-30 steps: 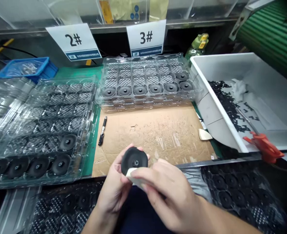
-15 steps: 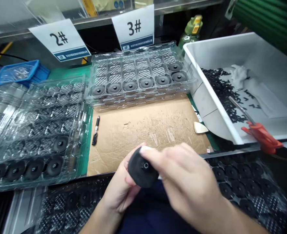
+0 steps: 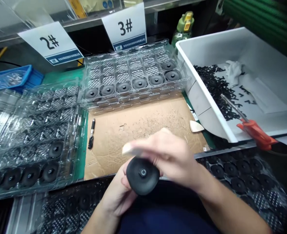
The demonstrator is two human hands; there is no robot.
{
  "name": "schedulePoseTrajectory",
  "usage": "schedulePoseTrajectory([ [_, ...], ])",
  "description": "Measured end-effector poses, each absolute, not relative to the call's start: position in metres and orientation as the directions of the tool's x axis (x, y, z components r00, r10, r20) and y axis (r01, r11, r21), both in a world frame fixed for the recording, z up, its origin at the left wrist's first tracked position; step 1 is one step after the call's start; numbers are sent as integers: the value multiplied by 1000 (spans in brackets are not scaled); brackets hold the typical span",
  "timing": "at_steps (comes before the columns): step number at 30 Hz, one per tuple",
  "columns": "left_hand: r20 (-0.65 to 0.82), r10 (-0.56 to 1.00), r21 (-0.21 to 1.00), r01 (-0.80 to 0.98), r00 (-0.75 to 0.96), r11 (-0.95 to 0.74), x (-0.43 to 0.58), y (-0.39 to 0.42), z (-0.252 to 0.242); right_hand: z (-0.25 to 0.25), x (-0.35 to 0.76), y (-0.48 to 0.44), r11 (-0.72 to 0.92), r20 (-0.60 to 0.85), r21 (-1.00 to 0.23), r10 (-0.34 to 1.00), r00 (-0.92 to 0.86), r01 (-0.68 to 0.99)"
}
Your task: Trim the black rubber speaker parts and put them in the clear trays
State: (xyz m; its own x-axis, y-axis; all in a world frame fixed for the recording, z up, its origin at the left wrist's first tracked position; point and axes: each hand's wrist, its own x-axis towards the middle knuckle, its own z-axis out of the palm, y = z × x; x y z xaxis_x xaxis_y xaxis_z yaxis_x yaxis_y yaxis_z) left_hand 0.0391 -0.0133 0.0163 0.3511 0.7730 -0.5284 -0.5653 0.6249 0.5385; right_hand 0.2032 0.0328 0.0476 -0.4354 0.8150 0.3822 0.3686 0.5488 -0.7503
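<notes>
My left hand is closed around a black, rounded, disc-like part with a small ringed hub at its centre. The part is tilted so that its hub faces me. My right hand is just above the part's upper edge, its fingers bent and pressed together, blurred by motion. A pale tip shows at its leading finger, with a thin greyish smear below it that I cannot make out. Under both hands lies a brown cardboard sheet.
Clear trays with several black parts stand behind the cardboard; another tray lies left. At right, a white bin holds small black pieces, with an orange-handled tool over its edge. A pen and a cream wedge lie on the cardboard.
My right hand has swung left and up across the part's top edge. The black part has turned more towards me and sits slightly lower. The whole view has shifted a little.
</notes>
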Motion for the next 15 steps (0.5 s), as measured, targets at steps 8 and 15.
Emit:
schedulePoseTrajectory([
  [8,-433,748,423,-620,503,661,26,-9,16,-60,215,6,121,-7,-809,977,-214,576],
  [15,-468,778,452,-643,419,618,26,-8,15,6,204,13,106,115,-838,993,-17,535],
])
